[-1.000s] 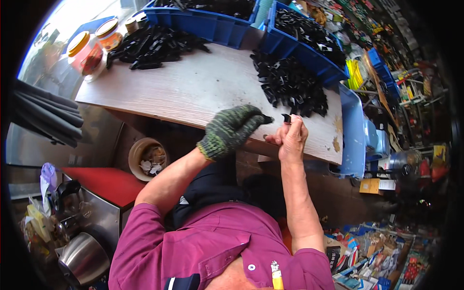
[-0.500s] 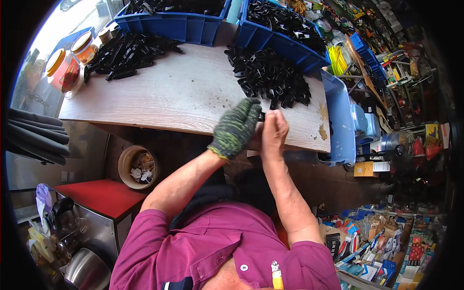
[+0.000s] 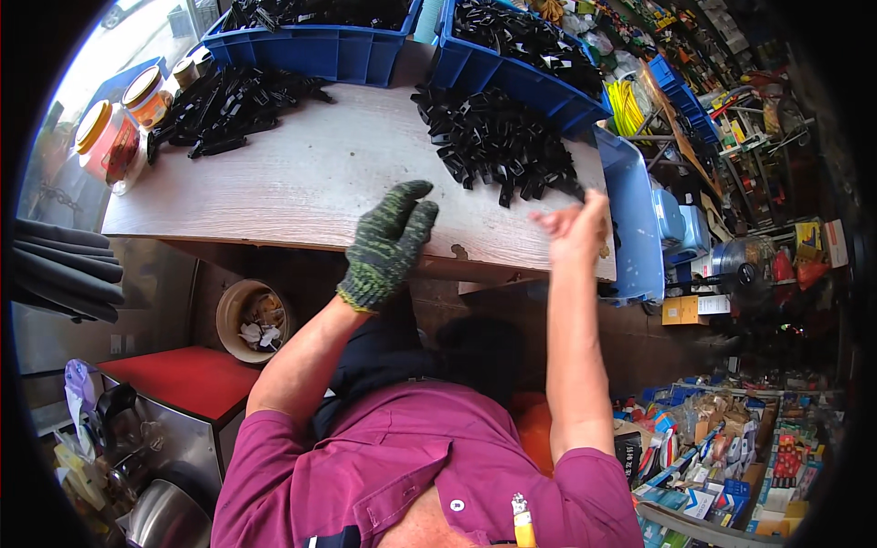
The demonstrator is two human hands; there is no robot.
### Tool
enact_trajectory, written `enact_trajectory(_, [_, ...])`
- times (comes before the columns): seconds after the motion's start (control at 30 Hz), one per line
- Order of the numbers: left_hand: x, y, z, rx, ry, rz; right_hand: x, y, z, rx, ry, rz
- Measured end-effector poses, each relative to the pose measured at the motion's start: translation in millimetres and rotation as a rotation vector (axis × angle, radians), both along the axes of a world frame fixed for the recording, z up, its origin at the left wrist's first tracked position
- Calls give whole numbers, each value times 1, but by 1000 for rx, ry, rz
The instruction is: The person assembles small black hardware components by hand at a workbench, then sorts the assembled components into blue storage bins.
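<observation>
My left hand [image 3: 385,245], in a dark green and black knitted glove, hovers by the front edge of the table [image 3: 320,173]. Its fingers and thumb are apart, with nothing visible between them. My bare right hand [image 3: 577,230] is over the table's right end, beside a heap of small black plastic parts [image 3: 507,146]. Motion smears its fingers, and a dark piece shows right at them; whether they hold it I cannot tell. A second heap, of longer black parts [image 3: 228,110], lies at the table's far left.
Two blue crates [image 3: 311,53] [image 3: 521,82] of black parts stand along the table's back. A light blue bin [image 3: 630,219] adjoins its right end. Lidded jars [image 3: 114,151] stand at the left. Below are a waste bucket [image 3: 228,320] and a red-topped cabinet [image 3: 183,374].
My hands have separated: the left moved left and its fingers spread, the right moved right toward the table's end. The black part seen between them earlier is no longer there.
</observation>
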State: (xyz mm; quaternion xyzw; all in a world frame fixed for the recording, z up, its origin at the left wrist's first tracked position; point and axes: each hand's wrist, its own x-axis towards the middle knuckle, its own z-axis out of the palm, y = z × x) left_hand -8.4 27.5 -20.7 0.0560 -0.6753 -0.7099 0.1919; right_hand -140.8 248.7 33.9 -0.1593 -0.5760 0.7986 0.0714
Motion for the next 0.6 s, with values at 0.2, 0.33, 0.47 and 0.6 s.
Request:
enact_trajectory(0.2, [2, -1, 1, -100, 24, 45, -3, 18, 10, 213, 25, -44])
enact_trajectory(0.33, [7, 5, 10, -303, 57, 131, 19, -26, -8, 330, -107, 366])
enact_trajectory(0.47, [8, 4, 6, -323, 47, 143, 18, -59, -15, 508, -128, 466])
enact_trajectory(0.6, [6, 5, 4, -358, 99, 164, 13, -78, -17, 723, -112, 477])
